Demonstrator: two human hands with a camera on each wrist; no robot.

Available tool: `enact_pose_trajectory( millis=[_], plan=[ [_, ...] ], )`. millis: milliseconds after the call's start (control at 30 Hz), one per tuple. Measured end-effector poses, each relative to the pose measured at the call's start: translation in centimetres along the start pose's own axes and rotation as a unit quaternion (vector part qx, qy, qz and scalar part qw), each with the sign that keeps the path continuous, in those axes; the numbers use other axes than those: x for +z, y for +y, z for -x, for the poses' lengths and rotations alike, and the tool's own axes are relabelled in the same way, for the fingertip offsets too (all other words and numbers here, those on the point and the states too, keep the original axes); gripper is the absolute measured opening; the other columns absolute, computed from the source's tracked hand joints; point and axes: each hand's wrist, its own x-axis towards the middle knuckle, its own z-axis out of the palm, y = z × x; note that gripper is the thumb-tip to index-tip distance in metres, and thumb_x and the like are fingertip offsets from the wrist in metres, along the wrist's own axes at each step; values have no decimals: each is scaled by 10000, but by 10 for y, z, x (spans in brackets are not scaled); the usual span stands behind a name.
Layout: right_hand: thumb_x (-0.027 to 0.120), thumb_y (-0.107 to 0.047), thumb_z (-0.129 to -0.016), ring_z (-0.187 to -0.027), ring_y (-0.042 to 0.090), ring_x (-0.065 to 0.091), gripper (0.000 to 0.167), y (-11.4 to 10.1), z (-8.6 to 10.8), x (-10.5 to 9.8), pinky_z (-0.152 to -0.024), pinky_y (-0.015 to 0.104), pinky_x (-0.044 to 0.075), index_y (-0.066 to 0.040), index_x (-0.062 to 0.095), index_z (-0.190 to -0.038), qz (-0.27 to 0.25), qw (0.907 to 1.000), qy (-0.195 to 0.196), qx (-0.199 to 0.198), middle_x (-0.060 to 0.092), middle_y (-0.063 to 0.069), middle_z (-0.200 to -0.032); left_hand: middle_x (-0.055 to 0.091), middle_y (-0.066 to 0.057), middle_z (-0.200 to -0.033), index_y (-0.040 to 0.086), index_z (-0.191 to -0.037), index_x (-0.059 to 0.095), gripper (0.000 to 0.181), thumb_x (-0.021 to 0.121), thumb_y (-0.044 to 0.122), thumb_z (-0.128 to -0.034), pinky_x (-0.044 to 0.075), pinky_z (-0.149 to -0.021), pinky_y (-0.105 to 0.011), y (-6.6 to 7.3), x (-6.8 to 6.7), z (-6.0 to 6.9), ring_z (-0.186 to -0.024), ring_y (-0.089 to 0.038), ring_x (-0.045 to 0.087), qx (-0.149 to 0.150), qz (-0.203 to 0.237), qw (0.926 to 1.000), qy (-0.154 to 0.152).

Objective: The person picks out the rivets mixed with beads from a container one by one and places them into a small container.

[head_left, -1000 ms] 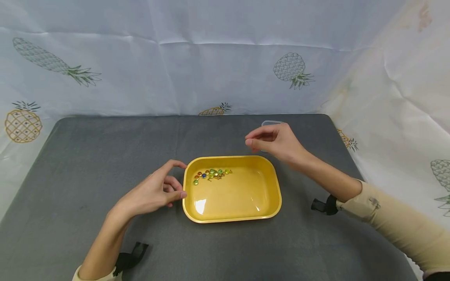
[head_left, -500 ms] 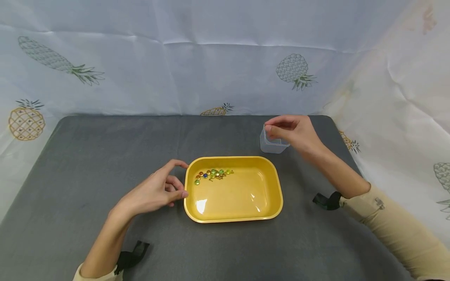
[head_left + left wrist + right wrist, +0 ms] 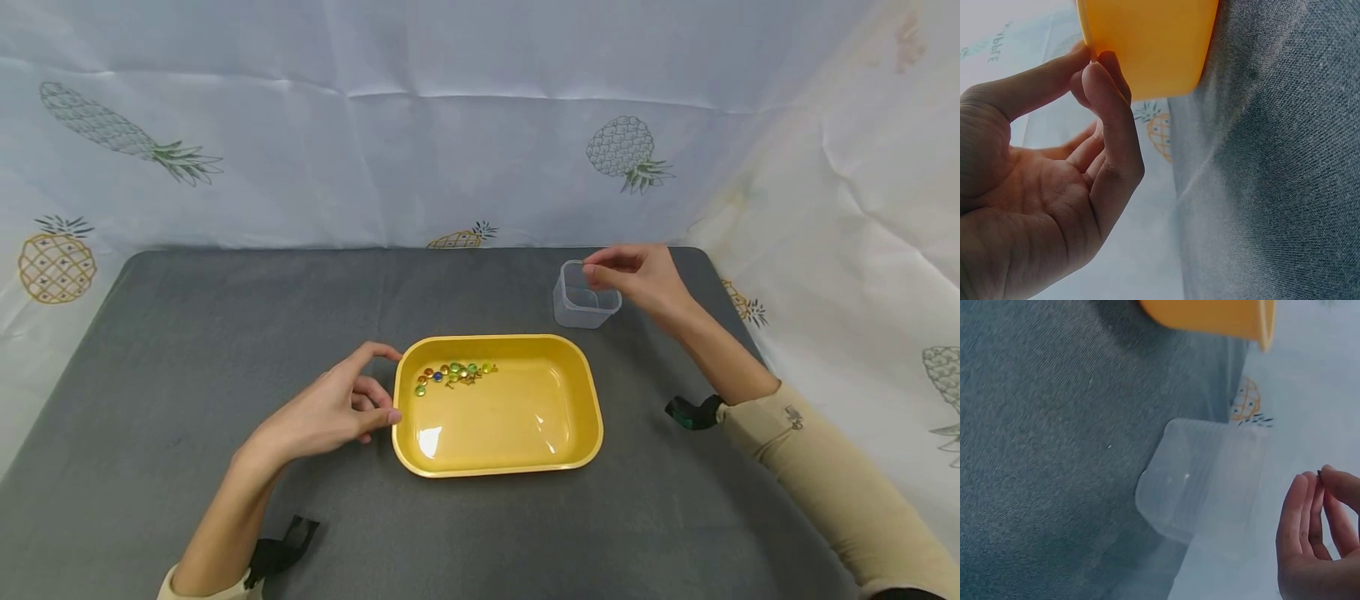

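near pineapple curtain (image 3: 480, 158), right hand (image 3: 647, 282) pinching speck (image 3: 1319, 473) above box (image 3: 580, 317), left hand (image 3: 330, 408) holding tray (image 3: 487, 433)

forward-down head view, close low wrist views, yellow tray (image 3: 498, 417) in all

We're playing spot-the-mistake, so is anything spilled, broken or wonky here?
Nothing stands out. The shiny beads and little gold bits lie bunched inside the yellow tray, and the clear container stands upright. The right hand pinches a tiny dark thing, too small to name.
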Motion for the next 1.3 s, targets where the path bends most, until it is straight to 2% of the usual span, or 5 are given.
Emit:
enact_pose_trajectory(
  millis=[267, 500, 600, 967, 1300],
  plan=[
    [780, -176, -1020, -858, 31, 772, 286, 15, -3, -3, -822, 165, 633, 37, 771, -1210, 362, 9993, 12, -54, 785, -126, -952, 770, -131, -949, 55, -1563, 378, 736, 817, 104, -975, 625, -632, -365, 0, 0, 0, -725, -259, 719, 38, 46, 10000, -35],
    [778, -191, -1024, -810, -15, 738, 254, 21, -6, 0, -809, 163, 625, 7, 790, -1183, 917, 9956, -31, -170, 804, 191, -1046, 771, -125, -946, 58, -1565, 375, 743, 820, 107, -972, 624, -633, -358, 0, 1, 0, -729, -261, 721, 23, 54, 10000, -29],
    [776, -195, -1026, -822, 22, 754, 251, 22, -7, 2, -816, 183, 632, 5, 794, -1177, 1049, 9942, 8, -223, 795, 248, -1074, 770, -119, -943, 57, -1563, 376, 744, 823, 108, -970, 623, -631, -351, 0, 1, 0, -731, -259, 722, 28, 42, 10000, -17],
    [772, -190, -1028, -860, 183, 779, 209, 25, -10, 5, -786, 182, 608, -25, 810, -1152, 1386, 9900, 81, -243, 804, 222, -1050, 770, -97, -938, 57, -1558, 380, 734, 819, 103, -972, 624, -628, -351, 0, 1, 0, -741, -260, 725, 13, 7, 10000, 12],
    [773, -165, -1024, -850, 148, 779, 196, 27, -12, 6, -754, 126, 573, -21, 810, -1152, 1425, 9891, 37, -365, 804, 232, -1048, 768, -93, -936, 60, -1561, 375, 740, 820, 107, -972, 623, -630, -347, 1, 0, 0, -743, -265, 724, -3, 13, 10000, 4]
  ],
)
